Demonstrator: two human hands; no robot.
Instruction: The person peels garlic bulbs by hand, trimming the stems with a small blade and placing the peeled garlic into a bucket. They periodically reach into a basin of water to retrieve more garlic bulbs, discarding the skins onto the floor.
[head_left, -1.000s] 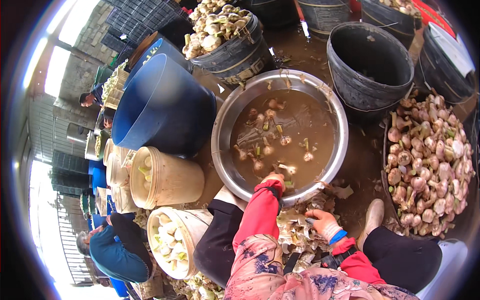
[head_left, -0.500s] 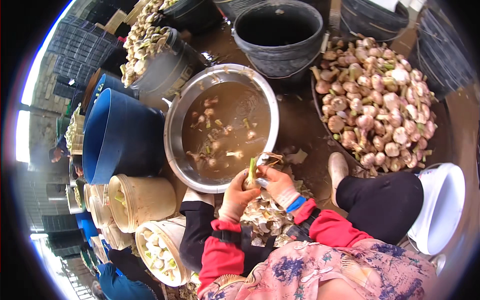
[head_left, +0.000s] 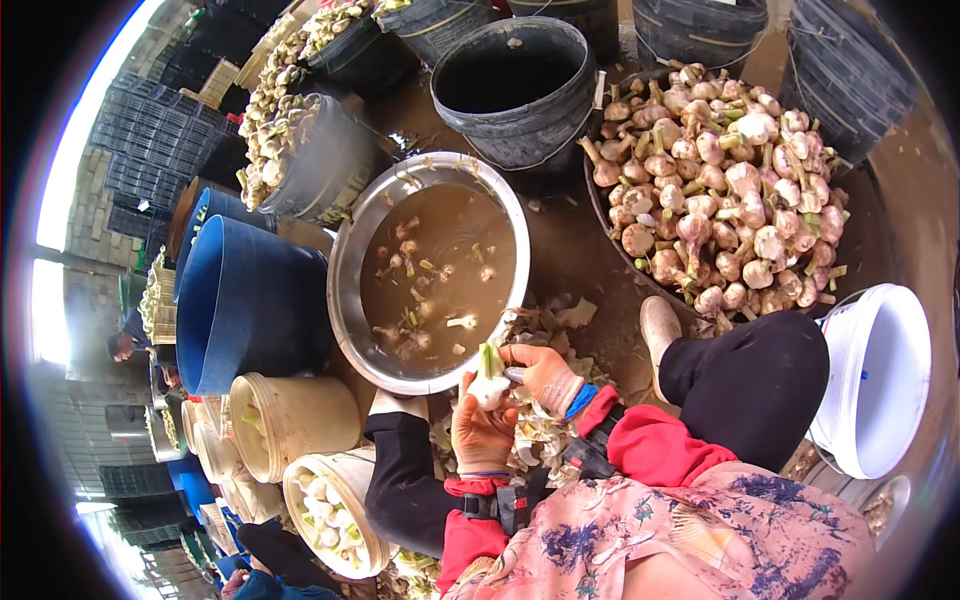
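My left hand, in an orange-and-white glove, cups a garlic bulb from below, its green stem pointing up. The bulb looks white and mostly peeled. Against its right side is my right hand, gloved alike, fingers closed around a small grey metal piece, perhaps a blade; its full shape is hidden. Both hands are just past the near rim of a metal basin of brown water with garlic pieces floating in it. Loose garlic skins lie beneath the hands.
At right stands a wide tub heaped with unpeeled garlic bulbs. A white bucket is beside my right knee. To the left are a blue barrel and a cream bucket of peeled garlic. Black buckets line the far side.
The bulb has turned whiter as dark outer skin came off it. My left hand has rolled palm-up beneath it, and the view has shifted slightly.
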